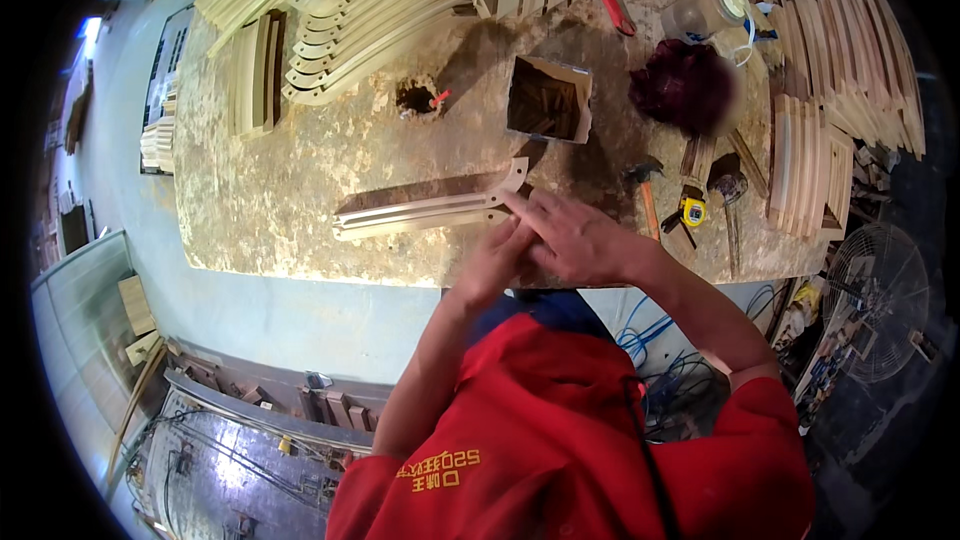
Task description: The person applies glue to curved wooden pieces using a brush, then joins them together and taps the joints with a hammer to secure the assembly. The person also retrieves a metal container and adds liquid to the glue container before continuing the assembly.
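Two pale wooden pieces [430,221] lie side by side on the worn worktable [260,190], near its front edge, their flared ends at the hands. From my remote seat I see the right hand [575,237] and left hand [492,262] pressed together there, fingers overlapping; I cannot tell whether either pinches anything. Just beyond, an open cardboard box [555,69] holds wooden bits. On the right, a hammer [649,205] lies close to the right hand, in the way of a sideward move, then a yellow tape measure [693,211]; a dark red bag [680,88] sits farther back. Stacked curved slats [375,35] crowd the far left, and a wood stack [800,165] bounds the right. I find tabletop running from the pieces to the left edge; both forearms cross the front edge.
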The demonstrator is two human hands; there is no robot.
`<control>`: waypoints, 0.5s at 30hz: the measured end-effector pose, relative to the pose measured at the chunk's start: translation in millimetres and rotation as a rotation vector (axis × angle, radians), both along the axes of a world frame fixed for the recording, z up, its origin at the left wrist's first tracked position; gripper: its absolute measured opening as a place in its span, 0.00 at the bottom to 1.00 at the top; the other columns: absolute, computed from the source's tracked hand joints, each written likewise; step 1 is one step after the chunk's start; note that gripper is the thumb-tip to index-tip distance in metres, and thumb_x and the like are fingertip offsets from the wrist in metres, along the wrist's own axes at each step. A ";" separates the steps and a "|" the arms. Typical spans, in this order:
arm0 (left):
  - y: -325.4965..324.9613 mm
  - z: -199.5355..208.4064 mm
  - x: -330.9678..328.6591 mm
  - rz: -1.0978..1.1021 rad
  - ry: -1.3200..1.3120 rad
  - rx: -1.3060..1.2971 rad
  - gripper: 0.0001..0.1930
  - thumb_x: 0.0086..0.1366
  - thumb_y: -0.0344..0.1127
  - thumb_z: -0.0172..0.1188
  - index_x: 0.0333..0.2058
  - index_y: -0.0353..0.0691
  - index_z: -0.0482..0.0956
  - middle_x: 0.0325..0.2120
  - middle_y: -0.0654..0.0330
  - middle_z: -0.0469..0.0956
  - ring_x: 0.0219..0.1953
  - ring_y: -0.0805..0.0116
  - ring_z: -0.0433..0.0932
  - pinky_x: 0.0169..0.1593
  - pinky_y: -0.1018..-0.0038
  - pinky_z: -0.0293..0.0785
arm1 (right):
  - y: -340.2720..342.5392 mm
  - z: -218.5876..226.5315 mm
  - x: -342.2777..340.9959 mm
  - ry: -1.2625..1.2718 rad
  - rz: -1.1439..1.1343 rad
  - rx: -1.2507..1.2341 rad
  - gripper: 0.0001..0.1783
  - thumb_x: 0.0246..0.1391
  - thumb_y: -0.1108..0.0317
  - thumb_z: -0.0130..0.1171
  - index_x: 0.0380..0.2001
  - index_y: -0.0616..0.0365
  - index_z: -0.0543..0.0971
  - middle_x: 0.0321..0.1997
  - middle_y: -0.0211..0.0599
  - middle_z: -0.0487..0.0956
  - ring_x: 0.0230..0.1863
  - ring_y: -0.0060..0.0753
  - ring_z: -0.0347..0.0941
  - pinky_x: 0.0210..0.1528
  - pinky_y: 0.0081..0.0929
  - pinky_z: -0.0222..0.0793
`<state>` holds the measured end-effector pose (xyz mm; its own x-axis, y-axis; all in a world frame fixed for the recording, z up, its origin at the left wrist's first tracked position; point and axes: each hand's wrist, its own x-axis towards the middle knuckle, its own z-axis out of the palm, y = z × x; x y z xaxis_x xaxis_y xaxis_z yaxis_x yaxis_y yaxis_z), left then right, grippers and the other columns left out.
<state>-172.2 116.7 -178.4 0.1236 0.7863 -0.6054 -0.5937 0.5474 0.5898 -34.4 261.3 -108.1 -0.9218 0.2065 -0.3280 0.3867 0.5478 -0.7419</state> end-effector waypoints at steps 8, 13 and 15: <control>-34.7 -14.8 -13.9 0.319 0.147 -0.070 0.13 0.82 0.45 0.54 0.40 0.43 0.77 0.27 0.68 0.75 0.27 0.80 0.71 0.29 0.77 0.67 | 119.8 -183.6 -105.4 -0.148 -0.385 0.325 0.15 0.61 0.67 0.60 0.49 0.58 0.85 0.45 0.48 0.87 0.50 0.51 0.85 0.48 0.49 0.80; -23.9 -3.1 -16.3 0.209 0.030 -0.006 0.10 0.83 0.42 0.51 0.43 0.43 0.72 0.30 0.64 0.74 0.28 0.75 0.71 0.35 0.76 0.71 | 145.8 -307.3 -112.6 -0.732 -0.633 0.627 0.11 0.58 0.71 0.60 0.37 0.53 0.91 0.45 0.40 0.90 0.49 0.41 0.87 0.43 0.44 0.82; -42.6 -7.4 -37.7 0.340 0.053 -0.005 0.10 0.83 0.42 0.51 0.44 0.43 0.72 0.33 0.63 0.75 0.29 0.74 0.72 0.36 0.76 0.71 | 126.5 -233.5 -145.9 -0.619 -0.447 0.623 0.10 0.56 0.72 0.61 0.33 0.54 0.91 0.40 0.37 0.90 0.44 0.39 0.88 0.38 0.39 0.82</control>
<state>-209.9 74.1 -185.8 -0.1768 0.7738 -0.6082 -0.7112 0.3267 0.6225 -180.4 387.9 -341.6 -0.4188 0.7941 -0.4406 0.8762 0.4807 0.0335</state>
